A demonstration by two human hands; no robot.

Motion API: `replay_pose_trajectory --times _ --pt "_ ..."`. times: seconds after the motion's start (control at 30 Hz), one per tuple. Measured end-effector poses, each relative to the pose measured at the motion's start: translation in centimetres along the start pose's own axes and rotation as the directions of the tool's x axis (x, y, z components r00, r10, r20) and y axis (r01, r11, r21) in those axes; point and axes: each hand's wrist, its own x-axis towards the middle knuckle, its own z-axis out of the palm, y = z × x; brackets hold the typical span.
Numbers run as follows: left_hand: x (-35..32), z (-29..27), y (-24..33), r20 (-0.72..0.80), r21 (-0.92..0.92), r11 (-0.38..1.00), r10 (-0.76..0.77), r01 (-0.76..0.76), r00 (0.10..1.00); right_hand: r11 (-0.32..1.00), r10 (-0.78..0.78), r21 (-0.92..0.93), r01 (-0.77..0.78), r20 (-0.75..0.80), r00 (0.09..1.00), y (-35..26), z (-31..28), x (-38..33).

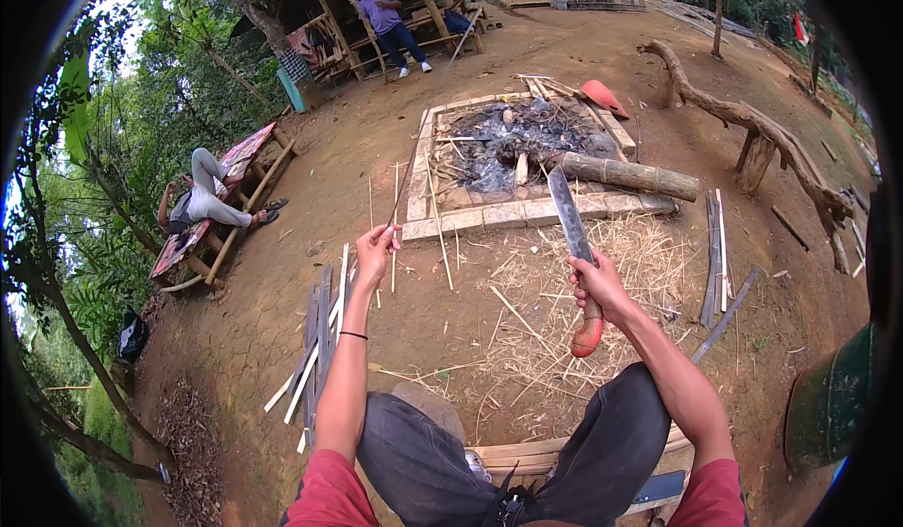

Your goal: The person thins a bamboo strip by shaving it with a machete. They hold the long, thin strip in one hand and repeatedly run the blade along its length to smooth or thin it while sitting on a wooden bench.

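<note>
My right hand (600, 284) is wrapped round the grip of a machete (568, 209). Its broad grey blade points up and away from me, and the red-brown butt of the handle sticks out below my fist. Further left, my left hand (377, 247) pinches one end of a thin dark strip (402, 191), which slants up towards the fire pit. The two hands are apart, and blade and strip do not touch. Pale shavings (621, 292) cover the ground beneath the machete.
Ahead lies a brick-edged fire pit (451, 224) with ash and a thick bamboo log (630, 175). Split strips (324, 325) lie left of me. A bent wooden rail (743, 118) stands right, a green drum (832, 400) near right. One person reclines on a bench (249, 146); another sits under a shelter.
</note>
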Motion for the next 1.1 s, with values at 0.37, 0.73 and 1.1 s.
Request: replay_pose_trajectory --times 0.37,0.73,1.1 --pt "-3.1 5.8 4.8 0.159 0.107 0.983 -0.166 0.151 0.973 0.872 -0.420 -0.246 0.423 0.068 0.905 -0.3 1.9 -1.8" --pt "-8.0 4.5 12.3 0.356 -0.021 0.933 -0.330 0.360 0.874 0.580 -0.548 -0.605 0.546 0.205 0.811 -0.5 7.7 -5.8" --pt "-14.6 8.3 9.9 0.289 -0.300 0.767 -0.494 0.568 0.820 0.089 -0.547 -0.795 0.599 0.464 0.697 3.8 9.1 -4.1"
